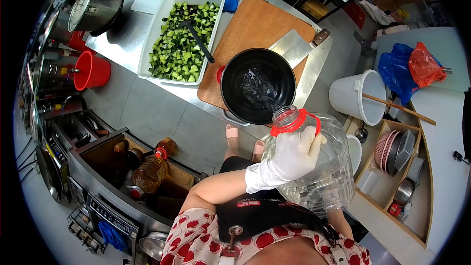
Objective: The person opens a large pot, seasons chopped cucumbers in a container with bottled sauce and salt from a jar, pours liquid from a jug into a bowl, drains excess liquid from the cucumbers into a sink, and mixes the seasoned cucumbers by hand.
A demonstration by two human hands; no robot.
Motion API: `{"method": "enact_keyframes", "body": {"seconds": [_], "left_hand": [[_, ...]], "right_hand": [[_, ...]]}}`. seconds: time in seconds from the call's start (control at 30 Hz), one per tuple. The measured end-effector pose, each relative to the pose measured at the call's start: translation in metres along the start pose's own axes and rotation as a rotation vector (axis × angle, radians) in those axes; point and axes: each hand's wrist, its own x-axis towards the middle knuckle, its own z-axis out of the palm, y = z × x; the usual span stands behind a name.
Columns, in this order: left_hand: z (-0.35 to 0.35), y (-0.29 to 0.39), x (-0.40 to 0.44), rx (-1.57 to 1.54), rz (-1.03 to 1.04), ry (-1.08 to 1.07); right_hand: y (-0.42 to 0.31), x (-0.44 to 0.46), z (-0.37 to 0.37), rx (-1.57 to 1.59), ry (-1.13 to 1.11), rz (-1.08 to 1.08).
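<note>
My left hand (pixel 294 154), in a white glove, is closed round the red handle at the neck of a large clear plastic jug (pixel 319 176). The jug is tilted, and water runs from its mouth into a black bowl (pixel 257 86) on the wooden cutting board (pixel 245 29). My right hand (pixel 331 205) is at the jug's lower end, seen partly through the clear plastic; its fingers are hard to make out. Behind the bowl a cleaver (pixel 294 49) lies flat on the board. To the left, a white tray (pixel 143 64) holds diced cucumber (pixel 176 44) and a black-handled tool (pixel 200 44).
A white bucket (pixel 343 95) with a wooden stick stands at the right, near blue (pixel 395 71) and red plastic bags (pixel 426 66). A red bucket (pixel 91 71) and a metal pot (pixel 95 10) are at the left. Oil bottles (pixel 149 172) stand in an open drawer.
</note>
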Motion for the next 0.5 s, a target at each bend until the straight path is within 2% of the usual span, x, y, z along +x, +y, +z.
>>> {"method": "enact_keyframes", "body": {"seconds": [0.5], "left_hand": [[-0.0002,-0.0003,0.0006,0.027,-0.009,-0.014]], "right_hand": [[-0.0049,0.0052,-0.0040,-0.003,0.009,-0.024]]}}
